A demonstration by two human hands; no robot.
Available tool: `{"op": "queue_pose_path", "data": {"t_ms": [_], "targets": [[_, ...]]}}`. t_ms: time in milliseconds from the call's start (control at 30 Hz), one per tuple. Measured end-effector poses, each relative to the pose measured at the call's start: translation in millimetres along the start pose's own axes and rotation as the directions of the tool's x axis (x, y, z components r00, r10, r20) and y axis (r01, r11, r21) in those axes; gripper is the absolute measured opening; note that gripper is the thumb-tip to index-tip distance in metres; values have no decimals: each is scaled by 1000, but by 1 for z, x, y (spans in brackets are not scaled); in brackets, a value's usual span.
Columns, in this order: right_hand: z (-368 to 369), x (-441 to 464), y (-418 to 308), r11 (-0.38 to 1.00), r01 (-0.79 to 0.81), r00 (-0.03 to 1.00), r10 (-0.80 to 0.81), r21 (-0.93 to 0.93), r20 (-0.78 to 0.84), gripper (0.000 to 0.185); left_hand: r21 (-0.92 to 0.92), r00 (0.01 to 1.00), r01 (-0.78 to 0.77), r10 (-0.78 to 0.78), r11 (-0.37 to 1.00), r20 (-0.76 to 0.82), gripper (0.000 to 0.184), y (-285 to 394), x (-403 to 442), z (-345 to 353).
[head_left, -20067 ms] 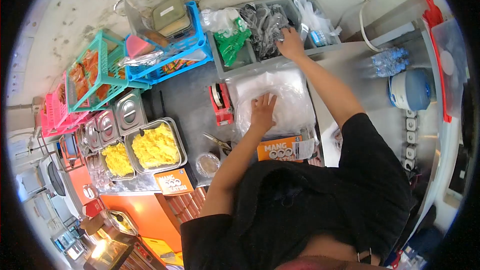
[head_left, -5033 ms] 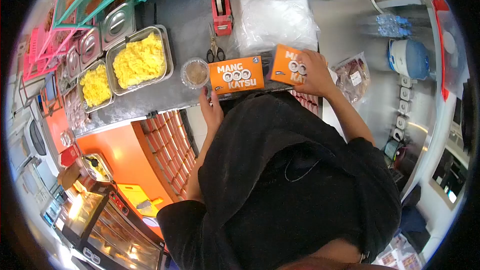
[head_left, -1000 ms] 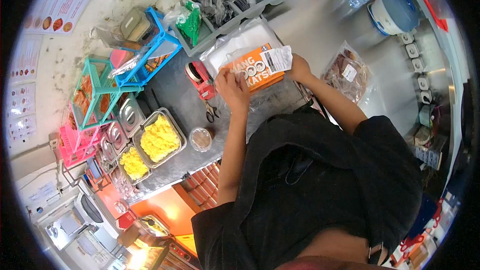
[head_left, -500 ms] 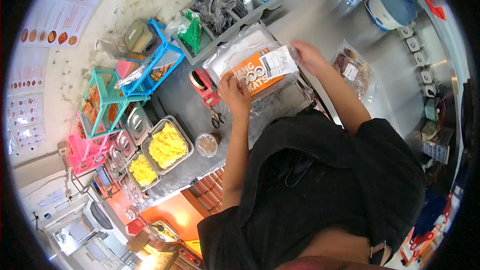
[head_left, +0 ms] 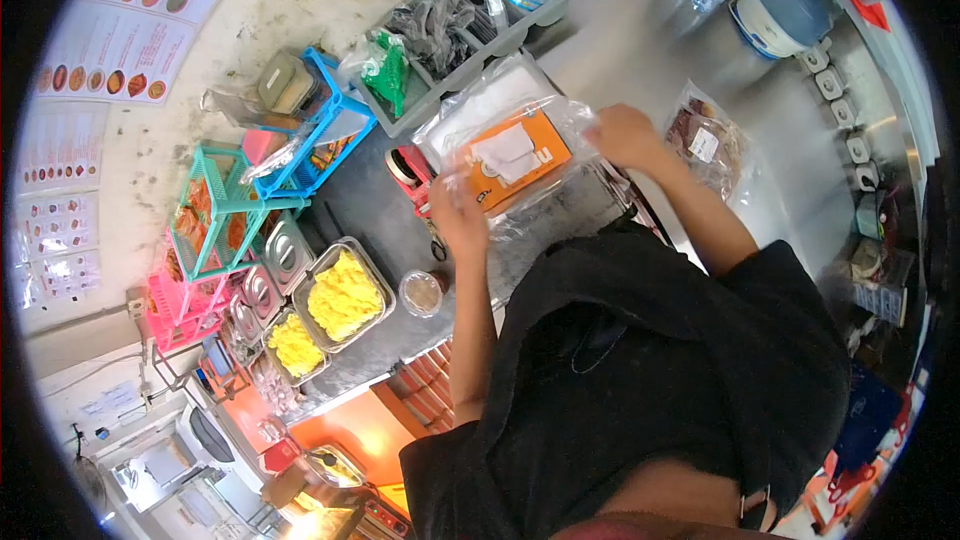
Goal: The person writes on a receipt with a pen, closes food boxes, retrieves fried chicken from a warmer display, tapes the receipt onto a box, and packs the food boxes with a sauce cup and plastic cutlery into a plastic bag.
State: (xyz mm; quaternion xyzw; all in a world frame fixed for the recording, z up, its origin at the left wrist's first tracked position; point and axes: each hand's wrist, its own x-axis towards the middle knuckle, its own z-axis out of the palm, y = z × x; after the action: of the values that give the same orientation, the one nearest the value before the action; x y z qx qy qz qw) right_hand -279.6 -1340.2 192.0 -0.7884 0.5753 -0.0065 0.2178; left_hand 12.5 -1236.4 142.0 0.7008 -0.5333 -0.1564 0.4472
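An orange box [head_left: 548,143] lies inside a clear plastic bag [head_left: 520,202], over the stack of white plastic bags [head_left: 490,100]. A pale patch, perhaps a label, shows on the box's upper face. My left hand [head_left: 458,212] is closed on the bag's left edge. At the upper right, my right hand [head_left: 622,136] is closed on the bag's other edge. Just left of my left hand are a red tape dispenser [head_left: 409,172] and scissors [head_left: 437,244], partly hidden by the hand.
Two trays of yellow food [head_left: 342,300] and a round clear-lidded cup [head_left: 422,294] stand on the left. Behind are blue [head_left: 325,165] and teal baskets [head_left: 212,230] and a grey divided bin [head_left: 425,95]. A bag of dark food [head_left: 703,145] lies right.
The box has gone from my hands into the clear bag, and its printed "Mang Katsu" face no longer shows. Both hands now hold the bag's edges. The view has shifted slightly.
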Motion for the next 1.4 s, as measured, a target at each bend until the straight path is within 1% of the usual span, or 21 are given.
{"op": "queue_pose_path", "data": {"t_ms": [33, 67, 133, 167, 233, 267, 333, 367, 400, 467, 567, 633, 767, 900, 1033, 1133, 1167, 1233, 1267, 1333, 1400], "targets": [[-23, -7, 5, 999, 32, 999, -32, 20, -16, 47, -69, 993, 116, -114, 991, 28, 23, -4, -1, -14], [-44, -13, 6, 997, 64, 998, -63, 38, -30, 46, -301, 963, 266, -266, 916, 42, 23, 9, -3, -29], [-86, -27, -5, 936, 191, 965, -234, 297, 116, 37, -683, 837, 484, -518, 547, 178, 23, 52, -4, -56], [-95, -32, -10, 877, 227, 930, -324, 424, 171, 34, -686, 856, 468, -479, 558, 194, 21, 51, -5, -57], [-57, -28, -23, 557, 244, 945, -319, 794, -67, 34, -694, 889, 433, -399, 575, 224, 17, 50, -10, -57], [-35, -26, -29, 337, 267, 945, -274, 903, -177, 36, -756, 876, 451, -398, 474, 273, 15, 51, -12, -56], [-7, -21, -36, -158, -102, 949, -311, 982, 49, 31, -849, 857, 462, -378, 258, 351, 11, 52, -8, -52], [5, -18, -40, -380, -302, 916, -371, 874, 155, 29, -822, 871, 455, -363, 343, 331, 9, 57, -6, -52], [17, -14, -43, -401, -366, 840, -530, 840, 114, 28, -789, 884, 445, -348, 424, 311, 8, 66, -3, -53], [32, -8, -48, -392, -512, 614, -790, 764, 7, 26, -756, 892, 437, -340, 487, 297, 7, 75, 0, -56], [21, -27, -59, 124, -468, 701, -551, 875, 453, 24, -780, 892, 426, -359, 458, 276, 8, 73, 2, -60], [10, -48, -63, 168, -527, 668, -525, 833, 528, 20, -798, 896, 395, -382, 456, 225, 9, 67, 1, -61], [37, -65, -42, 190, -715, 498, -537, 673, 681, 24, -840, 907, 373, -346, 393, 241, 11, 65, 1, -69], [35, -71, -32, -9, -649, 492, -768, 761, 411, 29, -824, 902, 376, -370, 424, 222, 11, 71, -5, -71], [19, -81, -47, -97, -680, 450, -837, 727, 310, 47, -838, 895, 398, -357, 373, 267, 11, 73, -7, -85], [17, -66, -91, 182, 17, 845, -528, 983, 83, 50, -731, 856, 513, -335, 449, 395, 9, 78, -22, -82], [20, -58, -100, 191, 22, 837, -541, 981, 86, 51, -709, 855, 517, -315, 480, 411, 10, 85, -28, -79], [32, -45, -109, 208, -55, 816, -554, 977, 164, 54, -658, 850, 523, -281, 541, 445, 14, 104, -42, -68], [40, -39, -111, 219, -135, 800, -552, 966, 236, 56, -585, 873, 470, -250, 662, 418, 17, 113, -47, -66], [65, -29, -104, 251, -443, 695, -509, 860, 507, 60, -403, 909, 334, -179, 852, 376, 25, 129, -56, -67], [9, -42, -141, 172, -414, 701, -567, 894, 434, 51, -312, 933, 112, 9, 943, 361, 33, 134, -62, -76]]}}
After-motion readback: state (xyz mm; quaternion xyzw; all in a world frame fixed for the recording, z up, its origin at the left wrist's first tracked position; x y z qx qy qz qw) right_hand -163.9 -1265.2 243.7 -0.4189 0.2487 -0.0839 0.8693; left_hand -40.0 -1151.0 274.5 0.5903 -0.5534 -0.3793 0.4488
